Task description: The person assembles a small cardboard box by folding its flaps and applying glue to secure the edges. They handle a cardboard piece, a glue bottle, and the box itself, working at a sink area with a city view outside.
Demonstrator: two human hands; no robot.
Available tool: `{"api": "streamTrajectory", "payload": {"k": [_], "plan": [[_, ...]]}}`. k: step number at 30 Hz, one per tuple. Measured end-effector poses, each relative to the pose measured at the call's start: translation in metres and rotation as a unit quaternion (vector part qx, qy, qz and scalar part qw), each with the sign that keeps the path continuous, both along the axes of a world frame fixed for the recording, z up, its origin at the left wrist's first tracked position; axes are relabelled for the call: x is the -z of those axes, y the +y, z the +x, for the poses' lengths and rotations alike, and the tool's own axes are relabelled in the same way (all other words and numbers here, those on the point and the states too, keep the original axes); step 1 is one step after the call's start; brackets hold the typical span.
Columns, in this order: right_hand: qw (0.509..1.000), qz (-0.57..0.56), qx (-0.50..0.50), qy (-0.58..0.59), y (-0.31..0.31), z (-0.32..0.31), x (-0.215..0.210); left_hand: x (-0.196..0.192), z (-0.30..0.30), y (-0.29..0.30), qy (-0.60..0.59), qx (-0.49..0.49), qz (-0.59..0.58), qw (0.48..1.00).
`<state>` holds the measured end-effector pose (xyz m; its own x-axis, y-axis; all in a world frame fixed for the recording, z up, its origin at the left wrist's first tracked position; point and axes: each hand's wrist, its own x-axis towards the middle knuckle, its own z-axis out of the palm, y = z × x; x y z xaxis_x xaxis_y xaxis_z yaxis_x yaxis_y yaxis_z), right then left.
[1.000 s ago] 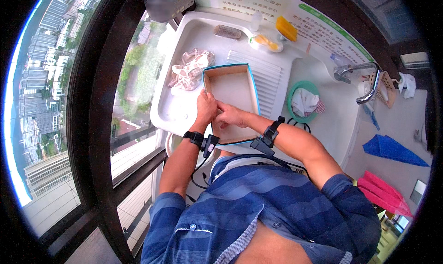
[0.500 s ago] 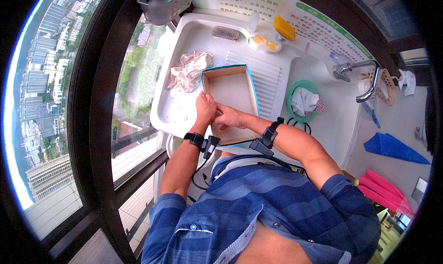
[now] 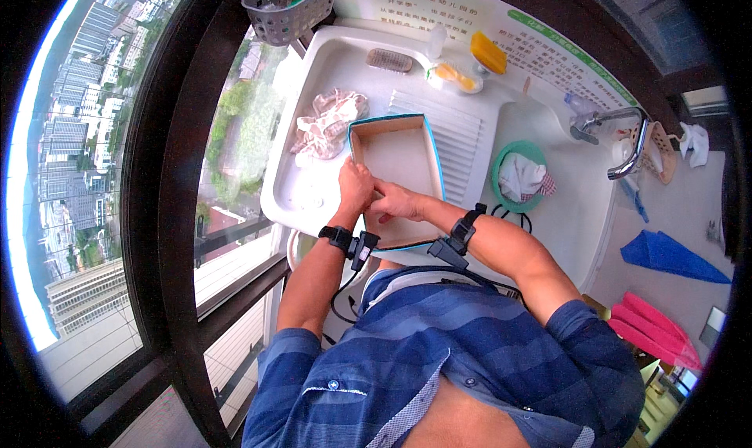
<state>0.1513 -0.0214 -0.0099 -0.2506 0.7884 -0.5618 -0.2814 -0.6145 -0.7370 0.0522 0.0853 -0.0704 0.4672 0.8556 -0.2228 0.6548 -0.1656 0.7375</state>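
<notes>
A shallow open cardboard box (image 3: 399, 146) with blue outer sides and a pale inside rests on the white washboard sink, its near end close to my waist. My left hand (image 3: 356, 186) is closed round the box's left wall. Right beside it, my right hand (image 3: 401, 204) reaches across the inside of the box, its fingers curled against that same wall. The fingertips of both hands are partly hidden. A crumpled pinkish-white cloth (image 3: 333, 123) lies left of the box.
A scrub brush (image 3: 389, 60), a soap dish (image 3: 454, 77) and a yellow sponge (image 3: 489, 52) line the back. In the basin at right sits a green bowl (image 3: 501, 160) with cloths, below a chrome faucet (image 3: 627, 146). Blue cloth (image 3: 670, 256) and a grey basket (image 3: 290, 13) flank the sink.
The whole view has shifted slightly, so everything sits a little lower and to the right. Both hands keep nearly the same place on the box's left wall.
</notes>
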Motion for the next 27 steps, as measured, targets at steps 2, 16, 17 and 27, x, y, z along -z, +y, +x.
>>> {"api": "streamTrajectory", "payload": {"k": [2,16,17,27], "plan": [[1.000,0.013,-0.012,-0.013,0.002,-0.002,-0.004,0.022,-0.009,0.007,0.049,0.064,0.057,0.995],[0.809,0.166,0.298,-0.479,-0.090,0.123,-0.102,-0.010,0.000,-0.012,-0.362,-0.179,-0.423,0.811],[0.837,0.125,0.297,-0.443,-0.100,0.127,-0.095,-0.010,0.003,-0.015,-0.383,-0.181,-0.442,0.791],[0.927,-0.046,0.298,-0.222,-0.147,0.106,-0.053,-0.002,0.017,-0.031,-0.300,-0.118,-0.356,0.877]]}}
